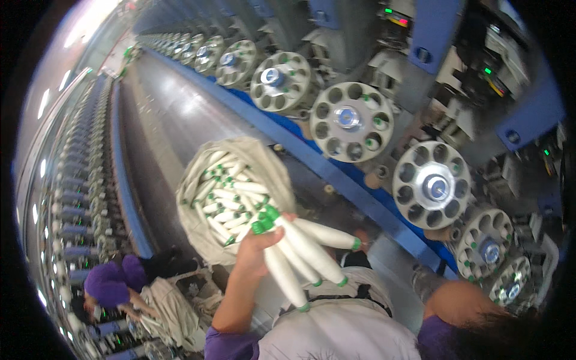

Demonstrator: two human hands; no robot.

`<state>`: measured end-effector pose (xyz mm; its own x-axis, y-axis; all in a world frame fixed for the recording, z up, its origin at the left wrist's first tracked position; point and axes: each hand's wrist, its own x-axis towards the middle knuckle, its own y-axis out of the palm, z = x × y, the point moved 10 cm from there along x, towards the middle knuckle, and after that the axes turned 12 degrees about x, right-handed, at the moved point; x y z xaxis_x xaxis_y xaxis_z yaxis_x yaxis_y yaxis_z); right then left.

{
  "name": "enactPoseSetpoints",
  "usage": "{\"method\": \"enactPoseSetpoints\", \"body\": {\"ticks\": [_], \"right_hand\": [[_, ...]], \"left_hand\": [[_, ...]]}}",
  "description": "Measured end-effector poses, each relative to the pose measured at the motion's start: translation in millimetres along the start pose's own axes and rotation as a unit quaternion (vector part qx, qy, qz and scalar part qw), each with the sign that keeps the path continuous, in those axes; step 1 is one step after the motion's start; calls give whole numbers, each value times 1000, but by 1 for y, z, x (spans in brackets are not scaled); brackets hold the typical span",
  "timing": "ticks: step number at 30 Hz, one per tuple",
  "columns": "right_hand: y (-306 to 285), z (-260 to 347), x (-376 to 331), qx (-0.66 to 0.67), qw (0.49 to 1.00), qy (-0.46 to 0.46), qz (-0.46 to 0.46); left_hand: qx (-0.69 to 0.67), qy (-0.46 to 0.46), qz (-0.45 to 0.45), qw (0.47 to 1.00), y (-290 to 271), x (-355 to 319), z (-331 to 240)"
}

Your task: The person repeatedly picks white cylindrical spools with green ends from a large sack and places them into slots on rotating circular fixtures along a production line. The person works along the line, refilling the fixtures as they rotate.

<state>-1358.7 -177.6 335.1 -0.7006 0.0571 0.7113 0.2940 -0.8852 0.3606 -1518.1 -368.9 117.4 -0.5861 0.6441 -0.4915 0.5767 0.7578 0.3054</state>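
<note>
My left hand (pixel 270 240) is closed round the green-tipped ends of several long white yarn bobbins (pixel 312 252). They fan out from the fist toward my body, and their far ends are green too. Just beyond the hand stands a wide beige cloth sack (pixel 192 222) with its mouth open. Many more white yarn bobbins (pixel 225 195) with green ends lie loosely inside it. My right arm (pixel 462 303), bent and blurred, shows at the lower right beside the machine; its hand and fingers cannot be made out.
On the right runs a winding machine with a blue rail (pixel 336 177) and a row of round bobbin magazines (pixel 351 123), some pockets holding green-tipped bobbins. Another machine row (pixel 75 198) lines the left. A person in purple (pixel 117 282) bends over a cloth sack (pixel 174 312) at lower left.
</note>
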Motion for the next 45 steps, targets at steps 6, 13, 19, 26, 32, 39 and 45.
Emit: {"method": "enactPoseSetpoints", "body": {"ticks": [6,13,19,26,32,39,45], "right_hand": [[-52,12,-67,-140,975,51,-163],[-65,-115,-157,-262,872,396,-124],[-64,-113,-198,6,935,171,-310],[-67,-123,-227,-157,871,291,-363],[-32,-175,-238,49,825,337,-451],[-28,-90,-223,-21,878,198,-435],[-24,-68,-168,-361,882,138,-269]], "left_hand": [[7,9,-23,1000,-13,-5,6],[-89,-18,38,995,-12,-4,16],[-185,-36,-4,982,-36,-1,37],[-174,62,-98,978,-38,-10,50],[-177,73,-165,968,-23,-13,65],[-156,-9,-114,981,-41,-7,66],[-153,-52,-5,987,-15,16,70]]}}
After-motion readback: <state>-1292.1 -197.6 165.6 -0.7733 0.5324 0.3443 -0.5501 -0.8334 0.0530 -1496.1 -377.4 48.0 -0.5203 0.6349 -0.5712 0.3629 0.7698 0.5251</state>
